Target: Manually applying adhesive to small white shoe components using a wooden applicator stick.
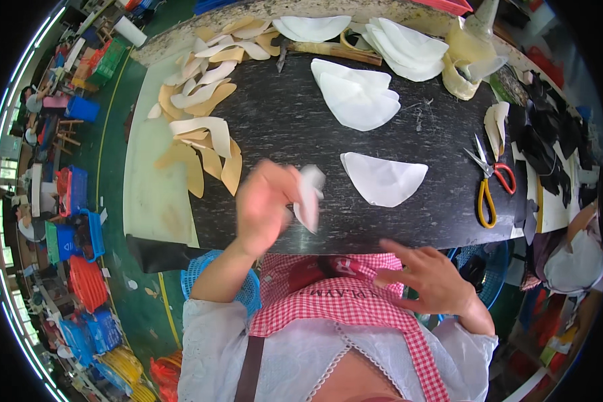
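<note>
My left hand (266, 206), smeared by motion, is closed on a small white curved piece (309, 197) that hangs above the dark table's near edge. With its fingers spread, my right hand (427, 278) hovers at that edge and holds nothing. A folded white half-round sheet (384, 179) lies on the tabletop between and beyond my hands. Farther back sits a fanned stack of similar white pieces (356, 97). To the left, tan and white curved pieces (206, 137) lie in a loose spread. What the white piece is made of, I cannot tell.
Scissors (490, 177) with orange and yellow handles lie at the right. A yellowish pot (463, 63) stands at the far right, near more white pieces (405, 50). Black material (546, 141) is heaped beyond the table's right side. Blue baskets (489, 275) sit below the near edge.
</note>
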Tool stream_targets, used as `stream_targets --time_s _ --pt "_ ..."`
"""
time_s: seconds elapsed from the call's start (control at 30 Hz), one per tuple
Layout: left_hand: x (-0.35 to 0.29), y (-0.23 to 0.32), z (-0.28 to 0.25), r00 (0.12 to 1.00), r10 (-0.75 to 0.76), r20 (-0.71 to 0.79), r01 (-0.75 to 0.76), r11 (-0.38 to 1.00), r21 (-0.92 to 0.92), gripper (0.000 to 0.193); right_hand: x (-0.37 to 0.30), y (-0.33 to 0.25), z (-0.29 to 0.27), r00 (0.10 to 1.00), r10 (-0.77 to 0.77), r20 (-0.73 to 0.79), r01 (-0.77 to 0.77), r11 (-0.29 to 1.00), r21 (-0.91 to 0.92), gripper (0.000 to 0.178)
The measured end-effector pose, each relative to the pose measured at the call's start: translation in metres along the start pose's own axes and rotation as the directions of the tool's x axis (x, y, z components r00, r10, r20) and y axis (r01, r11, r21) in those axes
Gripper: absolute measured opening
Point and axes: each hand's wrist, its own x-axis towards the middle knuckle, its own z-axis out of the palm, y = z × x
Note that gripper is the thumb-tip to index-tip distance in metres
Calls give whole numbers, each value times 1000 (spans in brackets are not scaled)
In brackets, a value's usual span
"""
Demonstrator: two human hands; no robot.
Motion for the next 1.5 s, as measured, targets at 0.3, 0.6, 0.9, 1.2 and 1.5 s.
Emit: stream_targets --time_s 0.3,0.6,0.9,1.2,1.5 --pt "-7 -16 28 866 -499 -44 499 851 167 17 40 3 42 768 -319 -555 287 947 -148 22" --pt "26 -27 23 825 -521 219 422 825 376 32 25 47 8 727 353 -589 -15 865 501 14" --pt "64 -72 34 918 -352 182 143 724 675 17 46 108 -9 786 358 -505 -182 913 365 17" --pt "69 -82 35 880 -431 201 147 648 747 22 50 116 1 780 204 -591 -174 979 108 16" --pt "74 -83 31 855 -433 286 64 634 771 28 30 87 -9 791 211 -574 -202 976 80 45"
